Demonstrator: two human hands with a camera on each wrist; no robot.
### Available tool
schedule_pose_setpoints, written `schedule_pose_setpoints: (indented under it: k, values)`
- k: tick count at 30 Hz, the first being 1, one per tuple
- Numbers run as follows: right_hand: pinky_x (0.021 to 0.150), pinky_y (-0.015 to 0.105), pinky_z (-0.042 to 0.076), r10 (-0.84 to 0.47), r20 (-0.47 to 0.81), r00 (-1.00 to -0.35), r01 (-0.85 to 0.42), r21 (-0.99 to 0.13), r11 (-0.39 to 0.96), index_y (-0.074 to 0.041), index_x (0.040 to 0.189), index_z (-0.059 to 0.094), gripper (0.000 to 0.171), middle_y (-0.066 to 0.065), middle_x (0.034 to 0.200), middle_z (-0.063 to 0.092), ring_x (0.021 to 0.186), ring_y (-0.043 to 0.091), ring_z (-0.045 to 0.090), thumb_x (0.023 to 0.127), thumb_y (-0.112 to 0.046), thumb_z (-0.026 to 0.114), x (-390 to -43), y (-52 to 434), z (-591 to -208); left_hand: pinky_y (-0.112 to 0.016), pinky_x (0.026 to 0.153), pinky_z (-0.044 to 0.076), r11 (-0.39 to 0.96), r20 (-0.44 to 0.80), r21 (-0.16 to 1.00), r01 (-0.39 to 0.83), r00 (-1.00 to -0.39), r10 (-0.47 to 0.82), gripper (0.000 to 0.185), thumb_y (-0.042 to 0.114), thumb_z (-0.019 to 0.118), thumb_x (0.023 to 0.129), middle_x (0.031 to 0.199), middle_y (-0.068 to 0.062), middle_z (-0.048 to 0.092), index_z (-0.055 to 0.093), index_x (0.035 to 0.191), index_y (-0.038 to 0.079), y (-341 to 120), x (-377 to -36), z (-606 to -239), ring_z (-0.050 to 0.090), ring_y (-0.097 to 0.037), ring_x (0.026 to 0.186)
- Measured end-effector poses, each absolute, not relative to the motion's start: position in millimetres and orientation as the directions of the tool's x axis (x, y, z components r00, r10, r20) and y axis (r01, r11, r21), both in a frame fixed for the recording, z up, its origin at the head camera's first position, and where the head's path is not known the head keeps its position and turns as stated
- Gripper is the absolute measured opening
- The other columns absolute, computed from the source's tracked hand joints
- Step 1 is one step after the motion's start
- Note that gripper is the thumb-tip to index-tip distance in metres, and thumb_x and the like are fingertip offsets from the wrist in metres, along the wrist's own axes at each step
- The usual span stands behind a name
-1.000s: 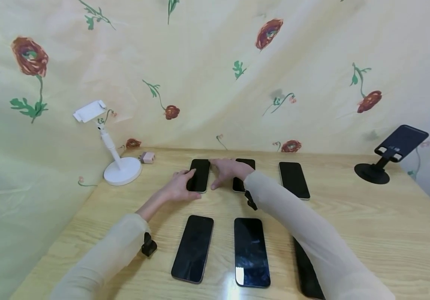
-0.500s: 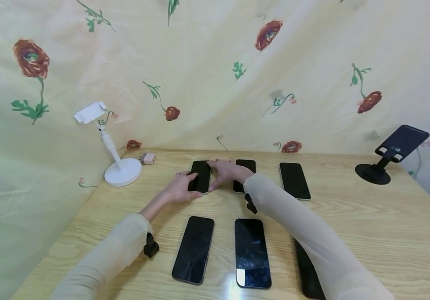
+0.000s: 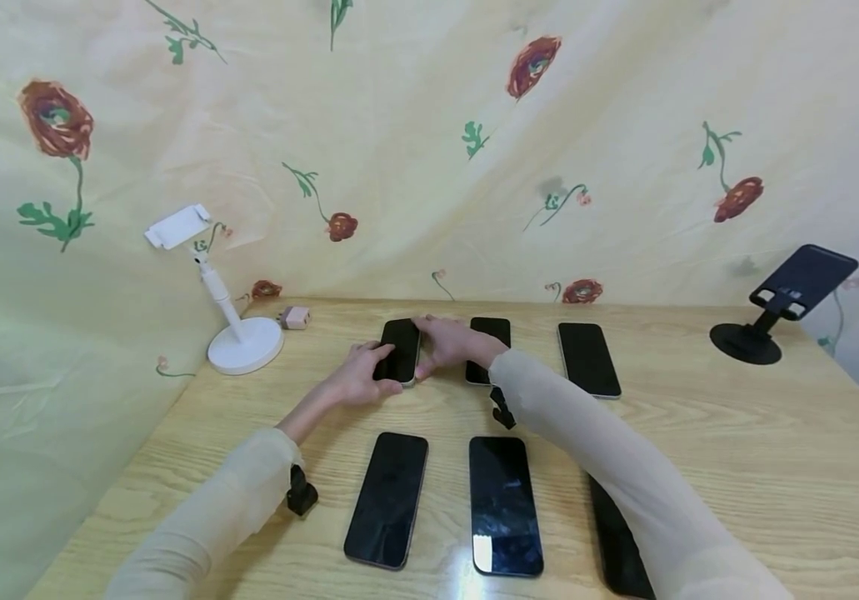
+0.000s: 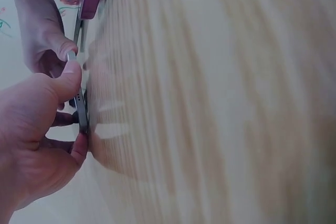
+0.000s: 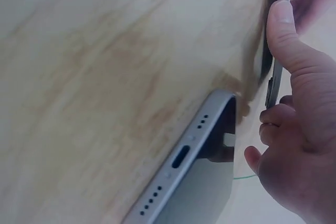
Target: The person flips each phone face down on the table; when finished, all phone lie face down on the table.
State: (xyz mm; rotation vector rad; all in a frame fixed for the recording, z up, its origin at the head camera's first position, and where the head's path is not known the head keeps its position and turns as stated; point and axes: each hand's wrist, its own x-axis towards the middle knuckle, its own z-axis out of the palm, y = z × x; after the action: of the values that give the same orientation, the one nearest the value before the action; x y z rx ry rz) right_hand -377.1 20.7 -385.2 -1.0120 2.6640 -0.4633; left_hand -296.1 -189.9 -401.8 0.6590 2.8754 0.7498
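Note:
Several dark phones lie in two rows on a wooden table (image 3: 736, 467). Both hands are on the back-left phone (image 3: 402, 348). My left hand (image 3: 371, 368) pinches its near end between thumb and fingers (image 4: 67, 80), on the phone's thin edge (image 4: 81, 114). My right hand (image 3: 435, 343) grips its right side, with the thumb (image 5: 286, 45) on the edge (image 5: 274, 85) and the other fingers curled below. The right hand half hides the back-middle phone (image 3: 491, 333), whose port end (image 5: 181, 169) shows close by.
Another phone (image 3: 588, 358) lies back right. Two more (image 3: 387, 497) (image 3: 506, 504) lie in front, and a third (image 3: 612, 542) is partly under my right sleeve. A white stand (image 3: 237, 337) and pink plug (image 3: 296, 317) are at left, a black stand (image 3: 770, 312) at right, with floral cloth behind.
My right hand has slid left from the table against the back-left phone's side, and both hands have tightened on it. The other phones have not moved.

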Motion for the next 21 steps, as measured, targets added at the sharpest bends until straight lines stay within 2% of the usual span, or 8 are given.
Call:
schedule_pose_setpoints:
  k: [4,12,18,21]
  values:
    - [0.112,0.055,0.026,-0.69,-0.1,-0.717,-0.597,-0.424,0.681,0.003,0.157,0.02,0.113,0.03,0.156,0.026,0.141,0.044,0.029,0.078,-0.044,0.086,-377.1,23.2,-381.8,-0.057,0.106,0.033,0.772,0.039,0.489,0.407,-0.894,0.446,0.073,0.027,0.069,0.096,0.148,-0.034,0.036,0.035,0.149,-0.01,-192.5,-296.2,-401.4,0.034,-0.05,0.132]
    - [0.114,0.048,0.025,-0.689,-0.075,-0.721,-0.568,-0.506,0.649,0.004,0.158,0.012,0.114,0.023,0.159,0.025,0.144,0.038,0.028,0.081,-0.043,0.083,-376.6,25.3,-382.8,-0.057,0.108,0.031,0.736,0.109,0.485,0.473,-0.867,0.485,0.07,0.022,0.068,0.097,0.144,-0.035,0.041,0.036,0.146,-0.016,-196.1,-296.1,-403.5,0.038,-0.051,0.131]
    - [0.116,0.044,0.023,-0.679,-0.055,-0.732,-0.557,-0.525,0.643,0.003,0.158,0.009,0.115,0.023,0.16,0.022,0.145,0.036,0.025,0.083,-0.044,0.082,-373.7,23.3,-381.1,-0.051,0.101,0.043,0.639,0.143,0.6,0.481,-0.85,0.507,0.066,0.01,0.066,0.097,0.143,-0.039,0.04,0.032,0.145,-0.019,-198.8,-297.0,-405.0,0.051,-0.046,0.123]
    - [0.116,0.044,0.023,-0.669,-0.061,-0.741,-0.538,-0.542,0.645,0.001,0.159,0.007,0.115,0.021,0.161,0.019,0.146,0.034,0.023,0.083,-0.043,0.081,-371.4,22.9,-379.6,-0.049,0.099,0.046,0.616,0.127,0.638,0.462,-0.852,0.508,0.066,0.008,0.065,0.097,0.146,-0.039,0.035,0.03,0.147,-0.019,-199.9,-296.6,-404.0,0.052,-0.047,0.122]
